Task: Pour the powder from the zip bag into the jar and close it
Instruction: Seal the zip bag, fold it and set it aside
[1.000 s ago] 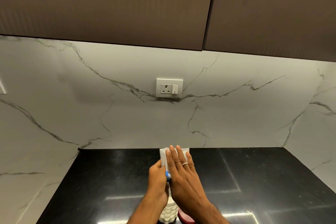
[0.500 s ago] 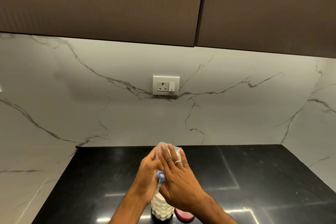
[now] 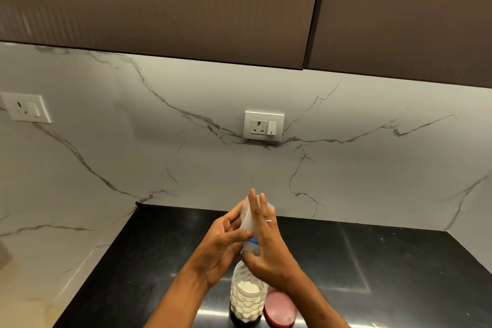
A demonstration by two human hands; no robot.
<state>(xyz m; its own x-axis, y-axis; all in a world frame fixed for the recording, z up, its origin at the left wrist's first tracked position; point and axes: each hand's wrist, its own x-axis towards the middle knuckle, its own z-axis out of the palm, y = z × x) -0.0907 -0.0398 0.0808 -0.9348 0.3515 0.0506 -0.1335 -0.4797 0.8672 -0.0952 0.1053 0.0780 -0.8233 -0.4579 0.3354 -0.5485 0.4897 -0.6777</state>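
A clear zip bag with a blue zip strip stands upside down between my hands, its mouth just above the jar. My left hand pinches the bag from the left, thumb across its front and fingers behind. My right hand lies against the bag's right side with straight fingers, its thumb under the bag's mouth. The clear scale-patterned jar stands open on the black counter, with white powder inside nearly up to its neck. Its red lid lies just right of the jar.
A marble backsplash with a white socket rises behind the counter, and a second socket is on the left wall. Brown upper cabinets hang overhead. The marble walls close in the counter at the left and right.
Both hands stay on the upturned bag over the jar. The view has tilted down, so the jar, its powder and the lid show more fully.
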